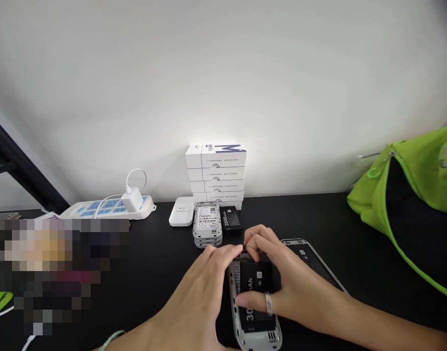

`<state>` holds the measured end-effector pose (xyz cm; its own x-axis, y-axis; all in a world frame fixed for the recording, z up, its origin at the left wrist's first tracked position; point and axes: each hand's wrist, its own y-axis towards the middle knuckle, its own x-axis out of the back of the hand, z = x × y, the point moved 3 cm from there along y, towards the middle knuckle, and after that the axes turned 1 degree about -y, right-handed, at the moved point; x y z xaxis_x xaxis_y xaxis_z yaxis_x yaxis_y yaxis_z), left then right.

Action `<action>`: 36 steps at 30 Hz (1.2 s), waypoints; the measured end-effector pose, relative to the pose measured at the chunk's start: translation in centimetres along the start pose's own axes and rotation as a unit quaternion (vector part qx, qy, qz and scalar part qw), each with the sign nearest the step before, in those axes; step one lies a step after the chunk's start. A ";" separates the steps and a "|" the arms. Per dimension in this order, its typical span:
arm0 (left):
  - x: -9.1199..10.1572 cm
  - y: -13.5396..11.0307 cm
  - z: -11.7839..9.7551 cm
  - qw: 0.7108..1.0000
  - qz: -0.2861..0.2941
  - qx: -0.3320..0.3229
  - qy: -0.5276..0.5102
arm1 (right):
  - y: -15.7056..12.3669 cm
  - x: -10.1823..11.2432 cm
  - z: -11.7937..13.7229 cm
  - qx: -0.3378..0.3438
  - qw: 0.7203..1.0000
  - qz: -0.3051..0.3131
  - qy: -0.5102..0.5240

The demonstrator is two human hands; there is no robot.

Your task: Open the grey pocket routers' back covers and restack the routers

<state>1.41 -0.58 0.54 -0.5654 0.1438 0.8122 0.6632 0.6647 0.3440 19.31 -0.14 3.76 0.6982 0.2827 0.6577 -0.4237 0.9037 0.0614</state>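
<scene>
My left hand (199, 292) and my right hand (282, 282) both close on an open grey pocket device (256, 331) near the table's front edge. A black battery (253, 287) marked in white lies in its bay, and my right thumb with a ring presses on it. My left fingertips pinch the device's far end. A grey back cover (311, 258) lies just to the right, partly under my right hand.
Behind stand a stack of similar grey devices (208, 225), a loose black battery (231, 218), a white device (181, 211) and a pile of white boxes (216, 173). A white power strip (110, 207) lies at left, a green bag (410, 195) at right.
</scene>
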 end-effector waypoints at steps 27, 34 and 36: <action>1.8 1.8 5.2 0.969 -0.130 0.209 -0.005 | 9.7 2.2 -4.9 -0.091 0.987 -0.072 0.110; 2.0 1.3 3.7 0.972 -0.151 0.172 0.054 | 5.0 4.8 -3.1 0.007 0.998 -0.010 -0.055; 2.1 1.2 2.3 0.979 -0.157 0.099 0.087 | 2.1 5.9 -3.4 -0.020 0.986 0.060 -0.154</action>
<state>-0.17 2.23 1.57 -0.6222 -0.2057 0.7553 0.3523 0.7881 0.5048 24.45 4.48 5.22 0.4340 0.2823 0.8555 -0.4644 0.8838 -0.0560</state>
